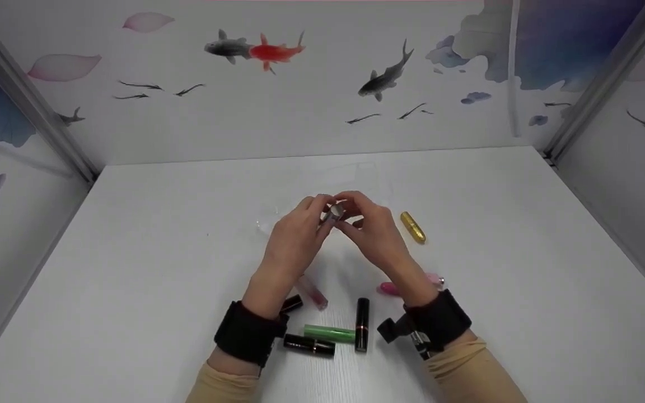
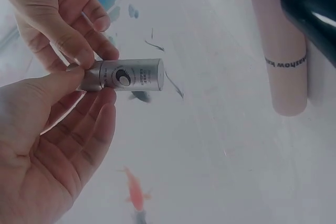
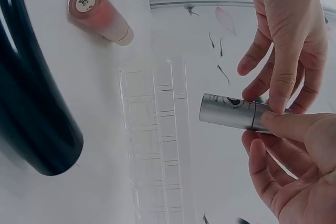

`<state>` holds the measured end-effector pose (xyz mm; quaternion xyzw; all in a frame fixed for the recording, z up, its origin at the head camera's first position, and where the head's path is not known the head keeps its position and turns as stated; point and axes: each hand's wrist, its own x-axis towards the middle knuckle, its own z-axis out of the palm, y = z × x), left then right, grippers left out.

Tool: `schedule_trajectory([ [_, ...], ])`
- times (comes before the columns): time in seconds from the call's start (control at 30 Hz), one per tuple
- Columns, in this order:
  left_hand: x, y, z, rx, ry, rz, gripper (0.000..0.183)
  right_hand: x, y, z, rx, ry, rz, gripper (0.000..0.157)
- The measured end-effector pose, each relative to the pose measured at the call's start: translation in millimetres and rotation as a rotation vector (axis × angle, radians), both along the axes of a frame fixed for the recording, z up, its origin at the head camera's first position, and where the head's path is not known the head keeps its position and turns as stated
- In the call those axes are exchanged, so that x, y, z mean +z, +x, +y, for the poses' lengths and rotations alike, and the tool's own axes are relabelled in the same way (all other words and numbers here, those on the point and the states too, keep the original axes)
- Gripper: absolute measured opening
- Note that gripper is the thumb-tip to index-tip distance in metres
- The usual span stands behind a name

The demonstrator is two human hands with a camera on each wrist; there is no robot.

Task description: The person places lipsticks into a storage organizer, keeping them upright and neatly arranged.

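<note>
Both hands meet over the middle of the table at a small silver cosmetic tube. In the left wrist view, the tube shows a dark round logo and small print on its side. My left hand pinches its banded end between thumb and fingers. My right hand grips the same end from the other side, its fingertips close to the left thumb. The tube's longer printed part sticks out free of the fingers in the right wrist view. Fingers partly cover the gripped end.
Behind the hands lies a clear compartmented plastic tray. A gold tube is to the right. Nearer the body lie a pink gloss tube, a green tube, black tubes and a pink item partly under the right forearm.
</note>
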<state>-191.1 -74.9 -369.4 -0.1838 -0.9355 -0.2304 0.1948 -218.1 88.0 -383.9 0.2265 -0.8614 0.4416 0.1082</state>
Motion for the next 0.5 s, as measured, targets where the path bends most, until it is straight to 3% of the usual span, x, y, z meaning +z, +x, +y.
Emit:
schedule_trajectory([
  [0.27, 4.8, 0.3, -13.4, -0.040, 0.056, -0.029, 0.025, -1.4, 1.6, -6.1, 0.037, -0.076, -0.060, 0.028],
  [0.5, 4.1, -0.2, -21.8, -0.037, 0.072, -0.077, 0.024, -8.2, 4.4, -11.1, 0.117, -0.124, -0.097, 0.031],
])
